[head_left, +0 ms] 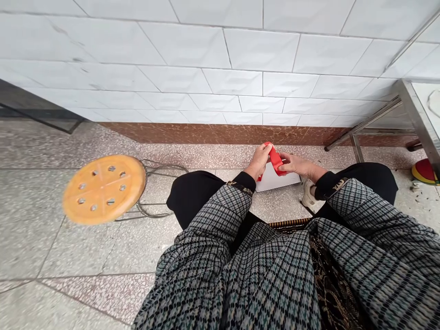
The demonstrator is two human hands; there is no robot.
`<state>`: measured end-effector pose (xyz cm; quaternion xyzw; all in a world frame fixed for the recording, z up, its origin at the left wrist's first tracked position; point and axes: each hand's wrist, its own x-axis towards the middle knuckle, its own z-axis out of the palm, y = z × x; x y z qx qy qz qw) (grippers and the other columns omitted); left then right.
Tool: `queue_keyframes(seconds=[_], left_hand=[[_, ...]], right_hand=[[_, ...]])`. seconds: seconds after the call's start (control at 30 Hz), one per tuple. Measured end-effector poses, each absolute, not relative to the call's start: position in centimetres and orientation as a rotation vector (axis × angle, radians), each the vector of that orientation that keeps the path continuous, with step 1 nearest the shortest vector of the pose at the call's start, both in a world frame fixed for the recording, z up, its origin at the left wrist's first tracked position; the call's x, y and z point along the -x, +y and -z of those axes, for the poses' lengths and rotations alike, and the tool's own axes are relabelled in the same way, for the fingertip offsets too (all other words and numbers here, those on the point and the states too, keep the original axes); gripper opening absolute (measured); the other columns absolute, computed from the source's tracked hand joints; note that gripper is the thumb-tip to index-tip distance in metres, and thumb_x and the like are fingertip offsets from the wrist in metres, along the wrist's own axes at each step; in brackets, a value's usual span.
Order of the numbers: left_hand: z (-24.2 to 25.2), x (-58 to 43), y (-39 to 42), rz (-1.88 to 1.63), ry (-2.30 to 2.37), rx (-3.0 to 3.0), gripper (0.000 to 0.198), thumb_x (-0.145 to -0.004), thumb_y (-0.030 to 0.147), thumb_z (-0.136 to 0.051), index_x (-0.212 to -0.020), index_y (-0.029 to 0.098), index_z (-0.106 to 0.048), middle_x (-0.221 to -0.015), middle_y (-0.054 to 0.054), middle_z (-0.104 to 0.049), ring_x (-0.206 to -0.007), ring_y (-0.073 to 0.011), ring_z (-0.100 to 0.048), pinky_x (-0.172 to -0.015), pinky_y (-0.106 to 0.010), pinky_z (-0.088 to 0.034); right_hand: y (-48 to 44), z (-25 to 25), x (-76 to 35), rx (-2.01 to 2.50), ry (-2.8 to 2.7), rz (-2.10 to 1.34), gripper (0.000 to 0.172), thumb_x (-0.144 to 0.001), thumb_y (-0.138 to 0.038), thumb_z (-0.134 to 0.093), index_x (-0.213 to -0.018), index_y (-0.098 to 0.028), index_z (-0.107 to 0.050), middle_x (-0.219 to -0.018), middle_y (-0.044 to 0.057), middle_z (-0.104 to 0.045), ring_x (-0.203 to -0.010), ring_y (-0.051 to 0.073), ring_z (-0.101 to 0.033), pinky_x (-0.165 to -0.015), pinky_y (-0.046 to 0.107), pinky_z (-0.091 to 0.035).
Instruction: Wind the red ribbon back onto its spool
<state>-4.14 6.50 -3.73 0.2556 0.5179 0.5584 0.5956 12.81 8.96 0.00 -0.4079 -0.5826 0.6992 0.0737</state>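
A wide red ribbon (275, 159) stretches between my two hands, bent into a loop or fold. My left hand (260, 160) pinches its upper end with thumb and fingers. Lower and to the right, my right hand (294, 165) grips the other end, its fingertips pressed on the red strip. A small red tail shows under my left wrist. Beneath both hands lies a flat white box or board (278, 179) with a dark edge, partly covered by the hands and ribbon. I cannot tell whether the ribbon touches it.
On the left stands a round orange stool (105, 189) with holes in its seat and thin metal legs. A metal-framed table (421, 123) is at the right, with a red and yellow ball-like thing (424, 172) below it. The white tiled wall (213, 46) rises ahead.
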Motion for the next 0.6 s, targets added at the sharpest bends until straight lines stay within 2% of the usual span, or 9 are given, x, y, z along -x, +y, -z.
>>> queue_keyframes(seconds=[0.23,0.5,0.6], left_hand=[[3.9,4.2,6.4,-1.243,1.121,-0.432,0.022,-0.093,0.028,-0.071,-0.076,0.018,-0.061,-0.078,-0.001,-0.063,-0.068,-0.0119,-0.057,-0.078,-0.027,-0.053],[3.9,4.2,6.2,-1.197,1.132,-0.266,0.020,-0.088,0.024,-0.077,-0.081,0.018,-0.060,-0.073,0.001,-0.063,-0.065,-0.0124,-0.059,-0.068,-0.027,-0.052],[3.6,4.2,6.1,-1.158,1.097,-0.200,0.020,-0.089,0.022,-0.077,-0.082,0.018,-0.058,-0.071,0.001,-0.063,-0.063,-0.0128,-0.060,-0.067,-0.028,-0.052]], right_hand=[[9.2,-0.2,-12.8,1.085,-1.995,-1.950,0.064,-0.075,-0.030,-0.079,-0.136,-0.022,-0.064,-0.142,0.012,-0.068,-0.132,0.035,-0.062,-0.116,0.058,-0.051],[9.4,1.3,-12.9,1.016,-2.100,-1.734,0.078,-0.075,-0.035,-0.083,-0.146,-0.021,-0.055,-0.148,0.015,-0.062,-0.140,0.035,-0.057,-0.122,0.059,-0.042],[9.1,2.1,-12.9,1.095,-2.125,-1.605,0.085,-0.071,-0.031,-0.084,-0.149,-0.019,-0.052,-0.152,0.020,-0.056,-0.141,0.038,-0.055,-0.118,0.062,-0.045]])
